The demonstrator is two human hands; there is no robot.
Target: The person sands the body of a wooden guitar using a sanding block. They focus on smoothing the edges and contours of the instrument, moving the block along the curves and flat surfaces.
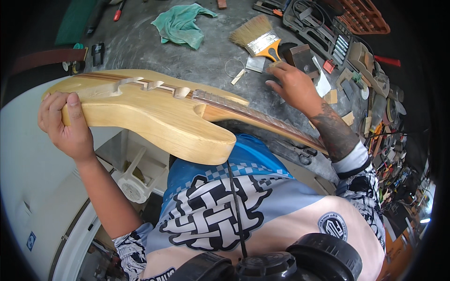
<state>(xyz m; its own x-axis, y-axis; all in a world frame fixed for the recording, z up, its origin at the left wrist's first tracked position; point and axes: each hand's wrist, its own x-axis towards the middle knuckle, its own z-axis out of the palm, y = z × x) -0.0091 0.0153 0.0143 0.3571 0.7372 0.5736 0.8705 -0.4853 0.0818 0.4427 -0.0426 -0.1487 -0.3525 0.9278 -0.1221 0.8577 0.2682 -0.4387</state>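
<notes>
An unpainted electric guitar (159,112) lies across my front, its pale wooden body to the left and its fretted neck running to the right. Several routed hollows show in the body's top. My left hand (68,122) is closed round the body's left end, thumb on the near side. Over the bench, my right hand (294,88) has its fingers closed at the handle end of a wide paintbrush (261,41) with tan bristles and an orange handle. The far end of the neck passes beneath my right forearm.
A green cloth (182,25) lies crumpled on the grey bench (136,28). An open tool case (318,28) and an orange crate (361,16) stand at the back right. Hand tools crowd the right side. A white stool (133,185) is below the guitar.
</notes>
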